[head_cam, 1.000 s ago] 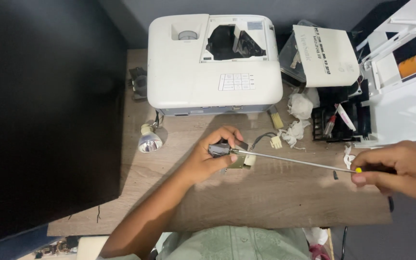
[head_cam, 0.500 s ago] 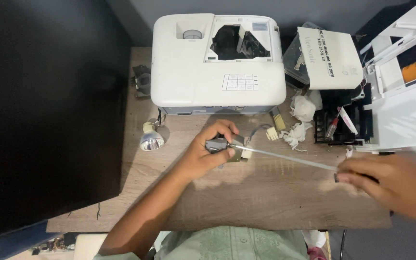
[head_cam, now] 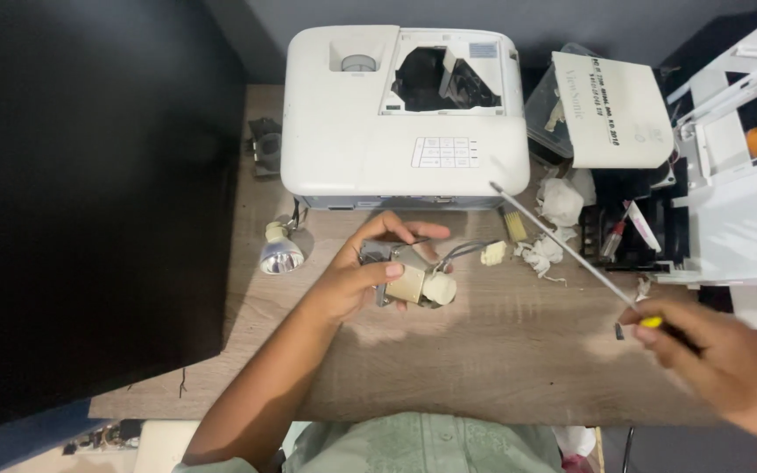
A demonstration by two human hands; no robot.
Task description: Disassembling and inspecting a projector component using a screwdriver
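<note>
My left hand (head_cam: pixel 357 276) grips a small projector lamp module (head_cam: pixel 413 278), metal and beige with a white cylinder end, just above the wooden table (head_cam: pixel 484 368). Grey wires run from it to a small white connector (head_cam: pixel 493 253). My right hand (head_cam: pixel 729 363) at the lower right holds a long thin screwdriver (head_cam: pixel 562 241) by its yellow and black handle. Its shaft points up and left, with the tip near the front right corner of the white projector (head_cam: pixel 400 118). The projector's lamp hatch is open on top.
A bare lamp reflector bulb (head_cam: pixel 280 254) lies left of my left hand. Crumpled white tissue (head_cam: pixel 549 250), a black parts tray (head_cam: pixel 633 232), a white cover panel (head_cam: pixel 611 109) and white printer parts (head_cam: pixel 738 201) crowd the right. A dark screen (head_cam: pixel 89 210) fills the left.
The screwdriver has left the lamp module: my right hand swung its tip up toward the projector and drew back to the right. My left hand turned the module, showing its beige side.
</note>
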